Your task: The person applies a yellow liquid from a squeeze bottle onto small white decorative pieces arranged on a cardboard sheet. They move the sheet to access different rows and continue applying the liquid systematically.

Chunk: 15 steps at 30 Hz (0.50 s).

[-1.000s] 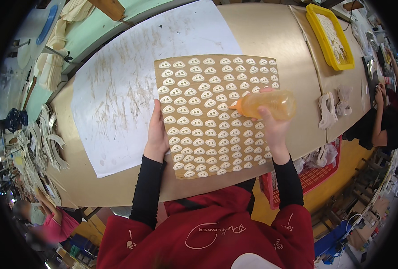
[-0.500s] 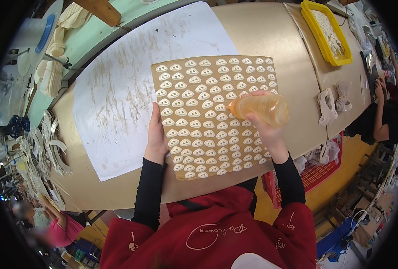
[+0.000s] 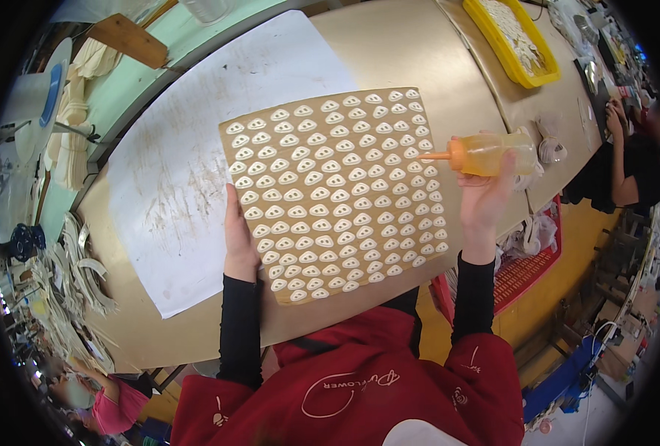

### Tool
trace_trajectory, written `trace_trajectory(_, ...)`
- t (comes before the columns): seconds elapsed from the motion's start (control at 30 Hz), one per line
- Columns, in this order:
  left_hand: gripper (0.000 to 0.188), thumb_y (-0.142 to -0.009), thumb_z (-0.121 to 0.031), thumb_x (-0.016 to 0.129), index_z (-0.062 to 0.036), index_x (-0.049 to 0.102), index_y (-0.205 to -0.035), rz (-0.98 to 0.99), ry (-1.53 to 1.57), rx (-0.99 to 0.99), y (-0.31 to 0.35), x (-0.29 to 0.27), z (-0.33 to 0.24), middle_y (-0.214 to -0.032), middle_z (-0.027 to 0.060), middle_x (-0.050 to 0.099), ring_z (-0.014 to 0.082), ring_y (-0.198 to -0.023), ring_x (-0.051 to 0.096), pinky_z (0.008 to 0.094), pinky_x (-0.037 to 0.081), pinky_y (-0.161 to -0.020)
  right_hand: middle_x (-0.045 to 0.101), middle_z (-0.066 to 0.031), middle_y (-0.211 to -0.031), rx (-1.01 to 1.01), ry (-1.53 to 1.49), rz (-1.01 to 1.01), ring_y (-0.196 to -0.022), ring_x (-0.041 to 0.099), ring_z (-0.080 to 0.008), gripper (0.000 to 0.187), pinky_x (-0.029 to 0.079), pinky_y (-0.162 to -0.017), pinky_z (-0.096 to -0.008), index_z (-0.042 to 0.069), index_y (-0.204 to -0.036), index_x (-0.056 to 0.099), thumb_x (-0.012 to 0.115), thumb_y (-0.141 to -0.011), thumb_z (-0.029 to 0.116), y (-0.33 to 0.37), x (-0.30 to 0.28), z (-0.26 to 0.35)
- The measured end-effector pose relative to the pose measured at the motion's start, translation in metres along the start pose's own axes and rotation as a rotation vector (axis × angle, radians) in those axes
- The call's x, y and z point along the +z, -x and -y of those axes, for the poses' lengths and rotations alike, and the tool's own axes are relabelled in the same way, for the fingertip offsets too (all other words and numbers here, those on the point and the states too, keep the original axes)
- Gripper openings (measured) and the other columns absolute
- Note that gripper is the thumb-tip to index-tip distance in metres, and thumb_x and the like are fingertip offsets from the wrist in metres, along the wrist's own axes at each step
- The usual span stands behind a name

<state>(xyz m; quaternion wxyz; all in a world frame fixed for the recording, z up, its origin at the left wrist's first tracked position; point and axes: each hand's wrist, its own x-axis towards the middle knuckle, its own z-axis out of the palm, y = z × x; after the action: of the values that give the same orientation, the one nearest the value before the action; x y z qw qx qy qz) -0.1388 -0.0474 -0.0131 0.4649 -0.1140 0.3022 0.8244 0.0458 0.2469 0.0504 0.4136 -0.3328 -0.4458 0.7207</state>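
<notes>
A brown board point(image 3: 316, 105) lies tilted in front of me, covered in rows of small whitish rounded-triangle pieces point(image 3: 313, 178), each with two dark dots. My left hand point(image 3: 239, 236) grips the board's left edge, thumb along the side and the other fingers hidden beneath. My right hand point(image 3: 481, 202) is wrapped round a clear squeeze bottle point(image 3: 497, 154) of amber liquid. The bottle lies nearly level, its orange nozzle pointing left over the upper pieces near the board's right edge. Whether the tip touches a piece, I cannot tell.
Under the board's left side spreads a stained white sheet point(image 3: 140, 223) on the tan table point(image 3: 397, 44). A yellow tray point(image 3: 523, 70) of white bits stands far right. Pale curved strips point(image 3: 81, 260) pile up at left. A red basket point(image 3: 519, 282) sits below right; people work at both sides.
My right hand has carried the bottle rightward, from the board's middle columns to its right edge, and turned it more level. The board and my left hand appear further left in view.
</notes>
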Motion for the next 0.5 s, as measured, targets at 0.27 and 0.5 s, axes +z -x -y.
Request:
trace_trajectory(0.27,0.062,-0.101,-0.052,0.037,-0.0032,0.042,-0.139,-0.058,-0.052,0.017,0.0,0.001,0.0,-0.133,0.0155,0.054,0.028,-0.117,0.056,0.0425,0.049,-0.097,0.061,-0.0125,-0.105,-0.162,0.239,0.107,-0.08,0.063,-0.0167,0.041,0.051,-0.054,-0.0268,-0.003,-0.119,0.05,0.069,-0.089,0.019,0.017,-0.008,-0.01)
trace_trajectory(0.5,0.061,-0.101,-0.051,0.038,-0.0033,0.043,-0.138,-0.11,-0.074,0.029,0.001,0.003,0.0,-0.133,0.0144,0.054,0.0274,-0.117,0.057,0.0418,0.049,-0.096,0.06,-0.0113,-0.112,-0.112,0.21,0.081,-0.085,0.064,-0.0148,0.036,0.053,-0.053,-0.0231,-0.002,-0.118,0.052,0.069,-0.087,0.006,0.014,-0.002,-0.019)
